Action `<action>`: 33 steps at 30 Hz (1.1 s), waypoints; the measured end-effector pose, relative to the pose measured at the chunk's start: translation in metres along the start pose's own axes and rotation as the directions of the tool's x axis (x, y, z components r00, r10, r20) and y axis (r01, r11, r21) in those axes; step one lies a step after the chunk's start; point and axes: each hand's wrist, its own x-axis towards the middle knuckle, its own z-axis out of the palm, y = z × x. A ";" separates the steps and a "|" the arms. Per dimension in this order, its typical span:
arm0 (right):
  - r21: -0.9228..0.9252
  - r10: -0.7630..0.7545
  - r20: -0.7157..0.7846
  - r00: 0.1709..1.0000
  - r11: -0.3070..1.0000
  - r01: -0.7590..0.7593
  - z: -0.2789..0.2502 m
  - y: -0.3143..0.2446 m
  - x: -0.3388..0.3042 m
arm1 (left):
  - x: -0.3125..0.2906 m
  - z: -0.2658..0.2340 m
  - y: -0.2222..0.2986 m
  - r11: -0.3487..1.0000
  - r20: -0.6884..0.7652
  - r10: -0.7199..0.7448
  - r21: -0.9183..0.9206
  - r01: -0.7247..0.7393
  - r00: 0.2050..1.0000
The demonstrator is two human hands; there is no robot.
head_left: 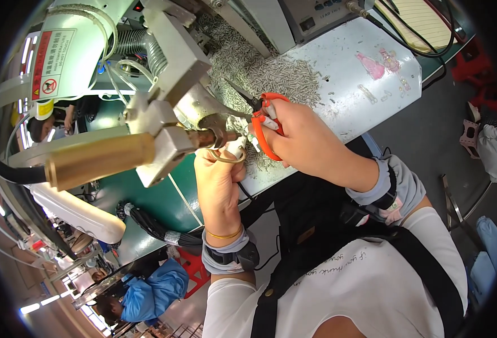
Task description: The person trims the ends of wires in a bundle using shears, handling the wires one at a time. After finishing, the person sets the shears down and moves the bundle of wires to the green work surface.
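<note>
My right hand (310, 132) grips a pair of scissors (273, 147) with orange handles. Their dark blades are spread apart and point up and to the left, over a heap of small metallic clippings (271, 76). Just left of it, my left hand (217, 177) is closed around a small white connector (236, 147), from which a beige cable (226, 160) loops. The connector sits right beside the tip of a brass-coloured tool (102, 160) clamped in a metal holder. Part of the left fingers is hidden behind that tool.
The metal bracket (175, 62) and a corrugated hose (155, 53) stand close at the left. A bundle of black cables (158, 225) lies on the green table. At the back is a grey box-shaped device (321, 19). A person in blue (155, 290) sits at lower left.
</note>
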 end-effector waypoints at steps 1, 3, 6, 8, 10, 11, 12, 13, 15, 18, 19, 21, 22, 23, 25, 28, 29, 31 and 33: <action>-0.001 -0.003 -0.001 1.000 1.000 0.003 0.000 0.000 0.000 | 0.000 0.004 0.002 1.000 -0.014 0.007 0.014 -0.006 1.000; -0.005 -0.008 -0.003 1.000 1.000 0.008 0.000 0.000 -0.002 | -0.003 0.006 0.003 1.000 -0.026 0.016 0.026 -0.015 1.000; 0.067 0.003 0.018 1.000 0.998 -0.004 -0.002 0.005 -0.007 | -0.011 0.006 0.001 0.999 -0.031 -0.022 -0.047 0.021 0.999; 0.138 0.025 0.032 0.999 0.990 -0.029 -0.003 0.002 -0.014 | -0.021 0.009 -0.004 0.992 -0.059 0.081 0.096 -0.075 0.995; 0.279 0.073 0.061 0.995 0.956 -0.087 -0.006 -0.004 -0.023 | -0.032 0.010 -0.010 0.894 -0.073 0.281 0.381 -0.234 0.957; 0.276 0.063 0.081 0.995 0.957 -0.083 -0.006 -0.008 -0.027 | -0.041 0.001 -0.011 0.892 -0.090 0.295 0.382 -0.241 0.951; 0.322 0.094 0.045 0.995 0.941 -0.104 -0.007 -0.012 -0.031 | -0.049 -0.014 -0.016 0.777 -0.204 0.485 0.546 -0.312 0.850; 0.368 0.118 0.024 0.993 0.922 -0.119 -0.005 -0.017 -0.037 | -0.061 -0.032 -0.018 0.629 -0.279 0.670 0.707 -0.325 0.688; 0.388 0.065 -0.055 0.996 0.921 -0.039 -0.009 -0.016 -0.048 | -0.073 -0.058 -0.024 0.461 -0.316 0.834 0.850 -0.257 0.452; 0.279 -0.021 -0.060 0.998 0.960 0.037 -0.017 -0.010 -0.063 | -0.086 -0.098 -0.036 0.221 -0.335 0.905 0.896 0.385 0.262; 0.215 -0.030 -0.055 0.998 0.976 0.042 -0.020 -0.008 -0.067 | -0.090 -0.108 -0.038 0.238 -0.346 0.911 0.885 0.400 0.225; -0.075 -0.130 -0.105 0.986 0.990 0.123 -0.025 -0.006 -0.064 | -0.100 -0.125 -0.040 0.331 -0.443 0.884 0.816 0.474 0.146; -0.357 -0.235 -0.168 0.957 0.920 0.163 -0.028 -0.005 -0.061 | -0.106 -0.134 -0.042 0.378 -0.489 0.867 0.776 0.505 0.102; -0.352 -0.262 -0.130 0.956 0.914 0.202 -0.033 -0.006 -0.057 | -0.114 -0.144 -0.050 0.400 -0.495 0.867 0.758 0.515 0.055; -0.732 -0.440 0.113 0.891 0.569 0.374 -0.055 -0.016 -0.050 | -0.118 -0.159 -0.073 0.702 -0.702 0.712 0.712 0.014 -0.009; -0.850 -0.431 0.270 0.861 0.314 0.423 -0.072 -0.021 -0.034 | -0.125 -0.169 -0.082 0.836 -0.882 0.441 0.337 -0.433 0.165; -0.865 -0.335 0.272 0.902 0.324 0.382 -0.076 -0.024 -0.034 | -0.133 -0.166 -0.083 0.861 -0.889 0.253 0.027 -0.507 0.381; -0.877 -0.264 0.287 0.921 0.314 0.363 -0.082 -0.031 -0.034 | -0.150 -0.154 -0.077 0.892 -0.887 0.189 -0.024 -0.452 0.421; -0.919 -0.194 0.327 0.925 0.163 0.360 -0.082 -0.031 -0.033 | -0.168 -0.141 -0.075 0.919 -0.875 0.126 -0.074 -0.387 0.467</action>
